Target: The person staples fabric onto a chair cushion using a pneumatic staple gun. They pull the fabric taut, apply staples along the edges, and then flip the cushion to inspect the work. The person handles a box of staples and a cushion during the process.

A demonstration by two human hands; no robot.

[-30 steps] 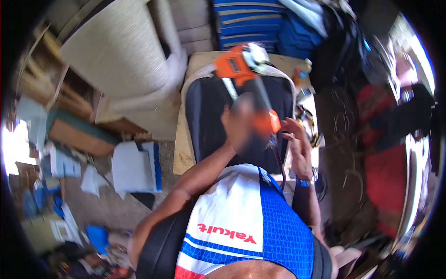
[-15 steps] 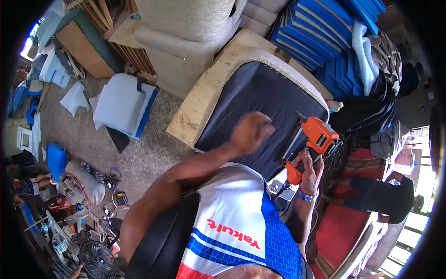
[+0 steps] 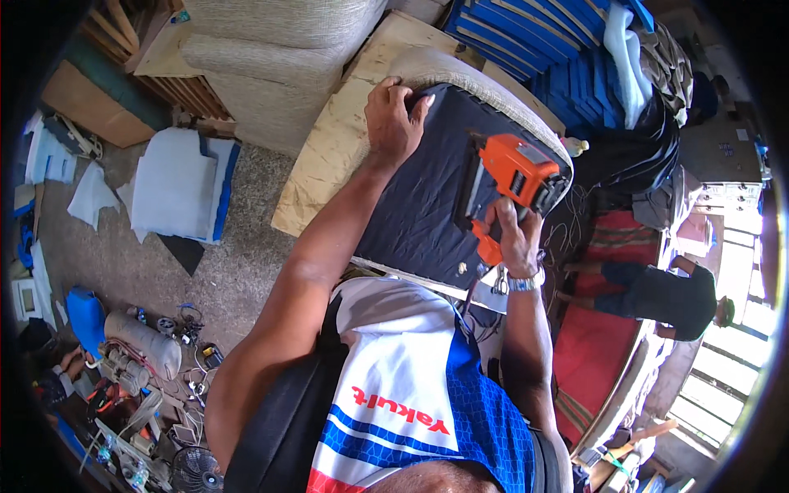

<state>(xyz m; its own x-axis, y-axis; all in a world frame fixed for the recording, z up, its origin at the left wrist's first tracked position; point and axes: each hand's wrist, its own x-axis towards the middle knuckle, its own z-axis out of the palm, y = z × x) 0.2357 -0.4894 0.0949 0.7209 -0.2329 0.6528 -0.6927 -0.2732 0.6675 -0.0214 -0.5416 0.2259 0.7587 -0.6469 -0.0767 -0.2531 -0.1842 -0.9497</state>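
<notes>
An upholstered furniture piece lies before me, its underside covered in black fabric (image 3: 403, 218) and its rim in beige cloth (image 3: 485, 80). At the far left corner, my left hand (image 3: 394, 123) has its bent fingers and thumb at the fabric's edge and seems to grip it; the fingertips are partly hidden. My right hand (image 3: 516, 237) is closed round the handle of an orange staple gun (image 3: 519, 171). The tool is held over the right part of the black fabric, its dark magazine toward the left. From this view I cannot tell whether its nose touches the cloth.
A pale wooden board (image 3: 316, 172) lies under the piece. Beyond stand a beige sofa (image 3: 271, 99) and stacked blue foam pieces (image 3: 509, 41). White padding (image 3: 173, 185) lies left; an air compressor (image 3: 144, 345) and a fan (image 3: 197, 470) are lower left. Another person (image 3: 674, 300) is at right.
My left hand has moved from near the middle of the black fabric to its far left corner. The staple gun in my right hand has shifted left and farther over the fabric.
</notes>
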